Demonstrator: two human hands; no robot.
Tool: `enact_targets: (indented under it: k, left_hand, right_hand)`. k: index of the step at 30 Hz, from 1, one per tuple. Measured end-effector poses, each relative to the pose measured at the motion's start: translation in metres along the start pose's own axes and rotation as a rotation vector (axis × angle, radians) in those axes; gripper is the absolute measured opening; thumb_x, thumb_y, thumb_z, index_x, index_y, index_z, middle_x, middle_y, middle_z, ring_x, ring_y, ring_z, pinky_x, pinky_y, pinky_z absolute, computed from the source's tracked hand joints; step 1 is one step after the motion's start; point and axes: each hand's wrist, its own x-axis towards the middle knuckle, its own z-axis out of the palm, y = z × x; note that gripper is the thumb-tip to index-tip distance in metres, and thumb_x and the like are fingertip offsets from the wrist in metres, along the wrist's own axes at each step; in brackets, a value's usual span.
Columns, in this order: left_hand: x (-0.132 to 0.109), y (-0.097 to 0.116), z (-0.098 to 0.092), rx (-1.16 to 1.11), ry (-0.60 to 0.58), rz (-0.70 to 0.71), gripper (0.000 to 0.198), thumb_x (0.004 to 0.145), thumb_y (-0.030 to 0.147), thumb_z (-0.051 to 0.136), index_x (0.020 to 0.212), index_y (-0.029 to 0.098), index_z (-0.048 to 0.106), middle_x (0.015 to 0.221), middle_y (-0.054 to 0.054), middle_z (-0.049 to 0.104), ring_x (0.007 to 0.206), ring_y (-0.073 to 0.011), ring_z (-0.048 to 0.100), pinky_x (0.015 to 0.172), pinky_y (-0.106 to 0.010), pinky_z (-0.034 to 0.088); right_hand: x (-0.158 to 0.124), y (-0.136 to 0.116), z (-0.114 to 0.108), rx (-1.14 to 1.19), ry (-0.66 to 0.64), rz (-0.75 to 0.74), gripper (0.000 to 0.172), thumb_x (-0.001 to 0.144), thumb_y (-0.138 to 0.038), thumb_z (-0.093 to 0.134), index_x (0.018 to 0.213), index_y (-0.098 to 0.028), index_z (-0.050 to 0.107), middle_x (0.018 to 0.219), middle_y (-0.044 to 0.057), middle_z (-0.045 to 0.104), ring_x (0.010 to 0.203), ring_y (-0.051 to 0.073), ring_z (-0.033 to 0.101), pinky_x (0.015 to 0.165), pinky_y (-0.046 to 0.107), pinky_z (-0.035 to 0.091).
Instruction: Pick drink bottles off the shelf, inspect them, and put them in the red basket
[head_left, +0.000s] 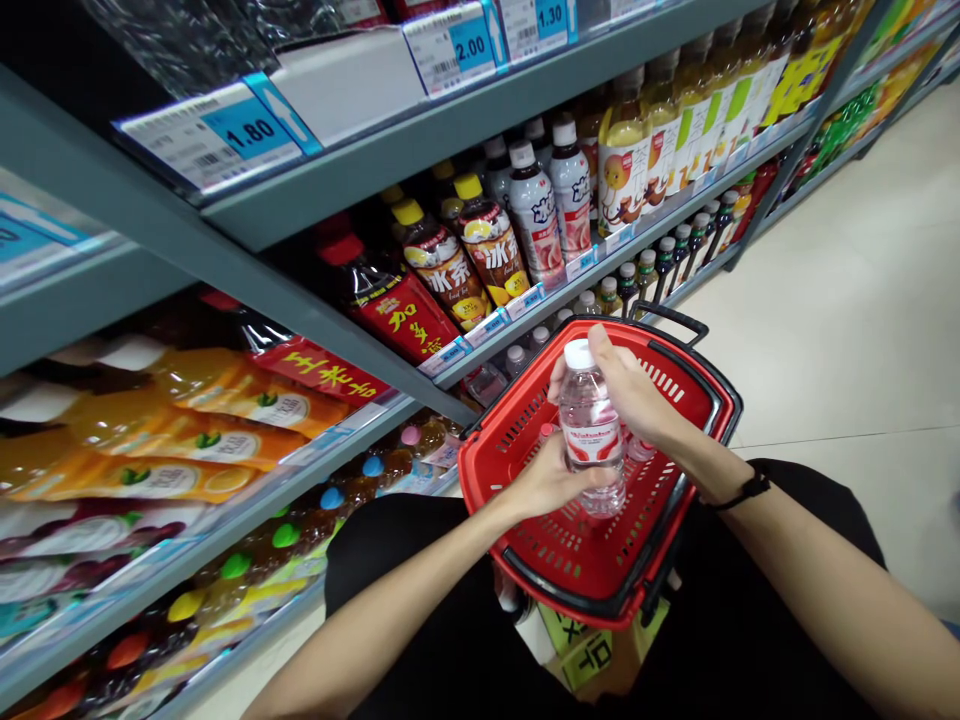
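A clear water bottle [592, 432] with a white cap and a red-and-white label stands upright over a red plastic shopping basket [525, 425]. My left hand [546, 480] wraps its lower part from the left. My right hand [637, 395] grips its upper part near the cap from the right; a black band circles that wrist. The basket rests on my lap, its black handle folded at the far rim. Other small bottles show behind the held one inside the basket.
Grey store shelves [420, 150] run along the left, packed with bottled drinks: red-labelled tea [397, 310], iced tea [491, 245], orange bottles [225, 400]. Blue price tags [247, 130] line the shelf edges. Pale tiled floor [862, 300] stretches to the right. A cardboard box [592, 655] sits below the basket.
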Motion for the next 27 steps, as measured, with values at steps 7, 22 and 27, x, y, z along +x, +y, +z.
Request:
enact_targets:
  k: [7, 22, 27]
  left_hand:
    - [-0.001, -0.0036, -0.0009, 0.009, 0.012, 0.015, 0.06, 0.08, 0.059, 0.083, 0.115, 0.013, 0.066, 0.113, -0.012, 0.073, 0.104, -0.0242, 0.067, 0.102, -0.039, 0.054]
    - [-0.0012, 0.0018, -0.0003, -0.002, 0.004, -0.005, 0.057, 0.08, 0.061, 0.083, 0.109, 0.013, 0.068, 0.105, -0.01, 0.071, 0.097, -0.0219, 0.064, 0.097, -0.039, 0.054]
    - [-0.0006, 0.0026, -0.0004, -0.009, -0.001, -0.002, 0.056, 0.08, 0.06, 0.083, 0.106, 0.012, 0.069, 0.102, -0.01, 0.071, 0.094, -0.0215, 0.064, 0.096, -0.039, 0.055]
  right_hand:
    - [-0.0001, 0.0024, -0.0003, 0.013, -0.007, 0.012, 0.07, 0.091, -0.086, 0.053, 0.078, -0.019, 0.07, 0.073, 0.007, 0.072, 0.063, 0.016, 0.066, 0.061, 0.029, 0.054]
    - [-0.0027, -0.0003, 0.0024, -0.041, -0.003, 0.032, 0.075, 0.088, -0.091, 0.046, 0.077, -0.02, 0.067, 0.076, 0.007, 0.074, 0.069, 0.018, 0.07, 0.065, 0.03, 0.058]
    - [-0.0027, -0.0008, 0.0023, -0.032, -0.006, 0.021, 0.074, 0.088, -0.091, 0.048, 0.076, -0.02, 0.067, 0.076, 0.006, 0.073, 0.067, 0.017, 0.069, 0.064, 0.03, 0.057]
